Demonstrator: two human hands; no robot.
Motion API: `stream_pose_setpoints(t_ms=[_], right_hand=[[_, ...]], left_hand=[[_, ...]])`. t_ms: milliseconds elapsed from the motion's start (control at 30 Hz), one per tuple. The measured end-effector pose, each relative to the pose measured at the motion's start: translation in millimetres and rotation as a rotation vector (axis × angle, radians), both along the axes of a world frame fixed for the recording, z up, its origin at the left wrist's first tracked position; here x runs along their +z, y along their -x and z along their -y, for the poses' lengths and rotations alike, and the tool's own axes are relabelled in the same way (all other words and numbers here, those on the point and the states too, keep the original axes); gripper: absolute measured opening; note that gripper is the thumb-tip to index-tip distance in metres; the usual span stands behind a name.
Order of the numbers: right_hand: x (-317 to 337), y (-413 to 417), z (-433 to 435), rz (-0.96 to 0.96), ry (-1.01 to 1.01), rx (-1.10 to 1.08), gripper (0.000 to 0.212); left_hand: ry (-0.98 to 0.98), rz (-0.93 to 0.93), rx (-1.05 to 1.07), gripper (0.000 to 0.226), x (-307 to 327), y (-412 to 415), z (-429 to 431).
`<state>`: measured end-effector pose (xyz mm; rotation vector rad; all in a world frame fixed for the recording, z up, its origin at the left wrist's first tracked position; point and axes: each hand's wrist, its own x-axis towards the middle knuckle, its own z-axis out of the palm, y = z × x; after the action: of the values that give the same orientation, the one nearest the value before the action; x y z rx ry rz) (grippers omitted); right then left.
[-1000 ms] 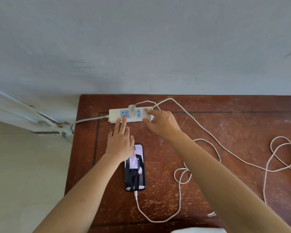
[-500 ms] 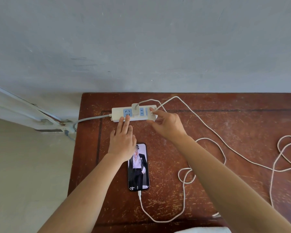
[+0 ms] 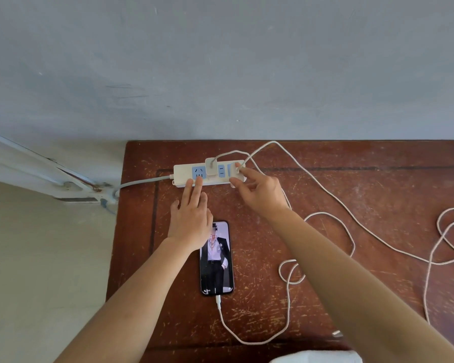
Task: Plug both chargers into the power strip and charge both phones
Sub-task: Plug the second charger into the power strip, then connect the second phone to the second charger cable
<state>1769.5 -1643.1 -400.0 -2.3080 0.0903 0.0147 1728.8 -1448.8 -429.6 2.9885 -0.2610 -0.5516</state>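
A white power strip [image 3: 184,174] lies at the back of the wooden table [image 3: 351,195]. One white charger [image 3: 211,166] sits plugged in its middle. At the strip's right end my right hand [image 3: 260,195] pinches a second white charger [image 3: 237,171] between thumb and index finger. My left hand [image 3: 190,218] lies flat, fingers spread, its fingertips pressing on the strip's near edge. Below it lies a phone [image 3: 217,260] with its screen lit and a white cable [image 3: 247,339] plugged into its bottom end. No second phone is in view.
A long white cable [image 3: 351,218] runs right from the strip and ends in loops [image 3: 451,231] at the right edge. The strip's grey cord [image 3: 142,182] drops off the table's left side. A grey wall stands right behind. Something white [image 3: 315,357] shows at the bottom edge.
Both hands stay at the power strip. My right thumb and index finger have closed around the charger at its right end. The view has shifted slightly.
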Motion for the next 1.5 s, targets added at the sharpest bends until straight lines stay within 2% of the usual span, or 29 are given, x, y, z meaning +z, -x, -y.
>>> stream_pose_setpoints(t_ms=[133,233,333,433,500,600,700,933,1167,1367,1500], right_hand=[[7,-8,4,-0.151,0.133,0.014,0.049],[17,-6,3,-0.150,0.329,0.065,0.050],[30,-4,-5,-0.162,0.414,0.150,0.051],[46,10,-1,-0.189,0.373,0.170,0.064],[56,30,13,-0.126,0.399,0.151,0.066],[67,66,50,-0.071,0.474,0.066,0.068],[72,109,98,-0.073,0.507,-0.074,0.068],[78,233,223,-0.238,0.552,-0.461,0.059],[60,326,308,-0.406,0.427,-0.751,0.053],[22,341,376,-0.440,0.299,-0.795,0.059],[-3,337,425,-0.421,0.233,-0.841,0.058]], left_hand=[[-0.021,-0.017,-0.023,0.052,3,-2,-1],[-0.041,-0.071,-0.053,0.054,9,-5,-2],[-0.039,-0.092,-0.097,0.053,25,-11,-6],[-0.058,0.034,-0.115,0.054,50,-8,-8],[-0.056,0.136,-0.125,0.058,70,1,-3],[0.032,0.281,-0.175,0.063,96,13,16],[0.131,0.336,-0.243,0.066,107,21,54],[0.190,0.188,-0.543,0.063,99,46,185],[0.205,0.081,-0.780,0.063,98,87,311],[0.194,-0.022,-0.783,0.063,81,103,402],[0.153,-0.120,-0.707,0.065,61,110,464]])
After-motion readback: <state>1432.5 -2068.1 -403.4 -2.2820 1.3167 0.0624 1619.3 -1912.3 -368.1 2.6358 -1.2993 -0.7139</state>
